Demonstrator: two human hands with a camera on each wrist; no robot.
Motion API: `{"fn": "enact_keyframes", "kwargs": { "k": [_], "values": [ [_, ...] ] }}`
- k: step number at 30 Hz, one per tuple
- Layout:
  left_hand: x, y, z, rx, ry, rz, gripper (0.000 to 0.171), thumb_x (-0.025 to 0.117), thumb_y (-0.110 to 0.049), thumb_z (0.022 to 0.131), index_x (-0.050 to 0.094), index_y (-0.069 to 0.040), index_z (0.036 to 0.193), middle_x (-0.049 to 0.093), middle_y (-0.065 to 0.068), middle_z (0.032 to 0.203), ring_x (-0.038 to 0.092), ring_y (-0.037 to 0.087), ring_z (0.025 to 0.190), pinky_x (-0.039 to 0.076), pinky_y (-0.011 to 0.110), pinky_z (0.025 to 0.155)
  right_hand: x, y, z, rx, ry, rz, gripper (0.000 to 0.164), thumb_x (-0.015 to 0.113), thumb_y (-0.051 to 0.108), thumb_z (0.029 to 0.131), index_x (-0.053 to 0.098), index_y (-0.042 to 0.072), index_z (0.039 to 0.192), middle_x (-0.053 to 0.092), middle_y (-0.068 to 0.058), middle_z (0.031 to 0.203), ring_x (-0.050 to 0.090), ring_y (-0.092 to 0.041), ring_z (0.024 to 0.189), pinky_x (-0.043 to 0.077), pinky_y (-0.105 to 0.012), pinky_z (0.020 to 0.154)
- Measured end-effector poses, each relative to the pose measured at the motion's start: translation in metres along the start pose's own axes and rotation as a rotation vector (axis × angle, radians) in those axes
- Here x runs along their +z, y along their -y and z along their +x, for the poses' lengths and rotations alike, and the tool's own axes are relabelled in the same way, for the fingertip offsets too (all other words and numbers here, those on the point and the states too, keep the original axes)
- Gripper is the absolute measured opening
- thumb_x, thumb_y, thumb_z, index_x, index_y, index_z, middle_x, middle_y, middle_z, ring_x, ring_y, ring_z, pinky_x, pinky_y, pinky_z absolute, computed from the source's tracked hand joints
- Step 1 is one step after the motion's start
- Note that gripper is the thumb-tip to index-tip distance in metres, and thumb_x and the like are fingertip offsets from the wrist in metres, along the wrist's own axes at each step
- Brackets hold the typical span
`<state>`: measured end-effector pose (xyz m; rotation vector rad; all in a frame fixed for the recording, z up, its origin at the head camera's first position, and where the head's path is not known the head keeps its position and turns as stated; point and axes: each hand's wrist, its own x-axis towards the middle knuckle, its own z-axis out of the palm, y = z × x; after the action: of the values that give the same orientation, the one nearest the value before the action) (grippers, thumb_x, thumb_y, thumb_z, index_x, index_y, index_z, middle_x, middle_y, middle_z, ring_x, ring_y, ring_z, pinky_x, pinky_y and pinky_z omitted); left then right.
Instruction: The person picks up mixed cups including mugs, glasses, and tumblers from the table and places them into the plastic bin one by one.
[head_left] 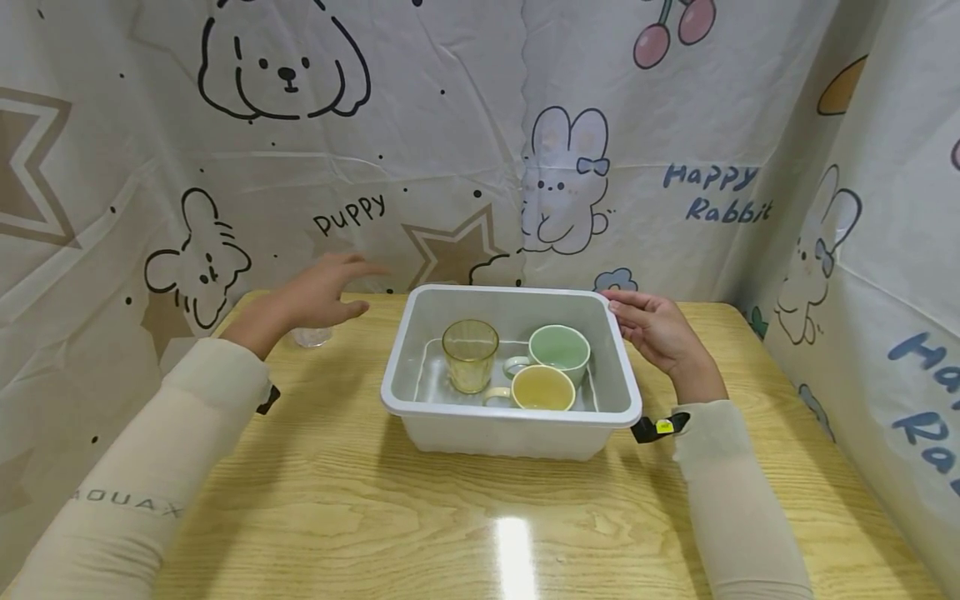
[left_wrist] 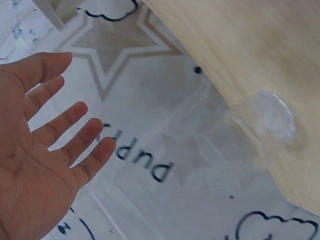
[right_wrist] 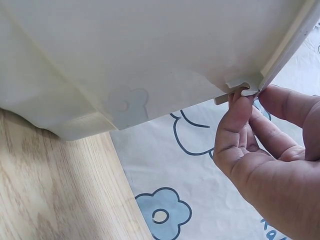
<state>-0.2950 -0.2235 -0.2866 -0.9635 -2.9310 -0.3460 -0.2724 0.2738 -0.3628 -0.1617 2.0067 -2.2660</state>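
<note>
A white plastic basin (head_left: pixel 510 435) stands on the table. Inside it are an amber tumbler (head_left: pixel 471 354), a green mug (head_left: pixel 562 346) and a pale yellow mug (head_left: pixel 543 390). My right hand (head_left: pixel 660 332) pinches the basin's rim at the far right corner, its fingertips curled under the edge in the right wrist view. To the left of the basin, my left hand (head_left: pixel 318 292) holds nothing, with fingers spread and the palm facing the basin. Under and behind it a clear glass (left_wrist: pixel 274 120) stands near the table's back edge, mostly hidden by the hand in the head view.
The wooden table (head_left: pixel 420 525) ends at a printed curtain (head_left: pixel 450 125) that hangs behind and along both sides. A bright light reflection lies on the tabletop in front of the basin.
</note>
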Motion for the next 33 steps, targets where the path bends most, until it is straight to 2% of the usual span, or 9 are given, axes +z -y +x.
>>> {"fn": "enact_keyframes", "kwargs": {
  "k": [7, 13, 17, 22, 25, 29, 33],
  "values": [
    [0.005, 0.026, -0.011, -0.08, 0.024, 0.019, 0.056, 0.064, -0.013, 0.098, 0.048, -0.004, 0.15, 0.042, 0.03, 0.151, 0.036, 0.051, 0.139, 0.032, 0.069, 0.11, -0.001, 0.0, 0.0, -0.001, 0.002, 0.014, 0.031, 0.072, 0.014, 0.097, 0.068, 0.003, 0.126, 0.068, -0.002, 0.117, 0.069, -0.014, 0.1, 0.057, -0.023, 0.086],
    [0.016, 0.043, -0.015, -0.142, -0.014, 0.017, 0.055, 0.062, -0.014, 0.098, 0.048, 0.001, 0.149, 0.041, 0.031, 0.152, 0.035, 0.052, 0.14, 0.03, 0.068, 0.112, -0.001, -0.001, -0.001, -0.005, 0.001, 0.025, 0.03, 0.071, 0.012, 0.097, 0.068, 0.002, 0.125, 0.068, -0.002, 0.116, 0.069, -0.014, 0.1, 0.058, -0.023, 0.086],
    [0.021, 0.05, -0.015, -0.207, -0.025, 0.003, 0.057, 0.061, -0.016, 0.098, 0.046, 0.002, 0.149, 0.039, 0.033, 0.151, 0.032, 0.054, 0.14, 0.028, 0.069, 0.113, -0.001, -0.001, -0.001, -0.014, 0.008, 0.02, 0.031, 0.07, 0.013, 0.098, 0.067, 0.001, 0.126, 0.068, -0.002, 0.116, 0.069, -0.014, 0.1, 0.058, -0.024, 0.085],
    [0.026, 0.059, -0.018, -0.287, -0.026, -0.002, 0.058, 0.059, -0.019, 0.099, 0.043, 0.003, 0.151, 0.036, 0.037, 0.151, 0.029, 0.056, 0.14, 0.021, 0.07, 0.115, -0.002, -0.001, -0.001, -0.017, 0.015, 0.007, 0.031, 0.069, 0.014, 0.099, 0.066, 0.001, 0.127, 0.069, -0.001, 0.116, 0.069, -0.014, 0.1, 0.057, -0.024, 0.086],
    [0.029, 0.065, -0.021, -0.324, -0.027, 0.001, 0.059, 0.058, -0.024, 0.101, 0.042, 0.001, 0.152, 0.036, 0.037, 0.15, 0.029, 0.057, 0.138, 0.021, 0.07, 0.114, -0.002, -0.001, -0.001, -0.015, 0.013, 0.002, 0.031, 0.069, 0.014, 0.099, 0.066, 0.002, 0.127, 0.069, 0.0, 0.116, 0.069, -0.014, 0.1, 0.057, -0.024, 0.086],
    [0.033, 0.071, -0.024, -0.38, -0.01, -0.001, 0.063, 0.057, -0.031, 0.102, 0.037, -0.004, 0.156, 0.034, 0.036, 0.15, 0.029, 0.06, 0.133, 0.03, 0.073, 0.105, -0.001, -0.001, -0.001, -0.016, 0.014, -0.003, 0.033, 0.069, 0.014, 0.099, 0.065, 0.001, 0.129, 0.069, -0.001, 0.116, 0.068, -0.014, 0.1, 0.057, -0.024, 0.086],
    [0.037, 0.075, -0.025, -0.416, 0.014, -0.014, 0.068, 0.056, -0.035, 0.102, 0.032, -0.007, 0.159, 0.029, 0.036, 0.151, 0.025, 0.062, 0.129, 0.031, 0.075, 0.099, 0.0, 0.0, -0.001, -0.011, 0.014, -0.006, 0.035, 0.069, 0.014, 0.099, 0.064, 0.0, 0.131, 0.069, -0.001, 0.117, 0.068, -0.014, 0.1, 0.057, -0.024, 0.087]
  ]
}}
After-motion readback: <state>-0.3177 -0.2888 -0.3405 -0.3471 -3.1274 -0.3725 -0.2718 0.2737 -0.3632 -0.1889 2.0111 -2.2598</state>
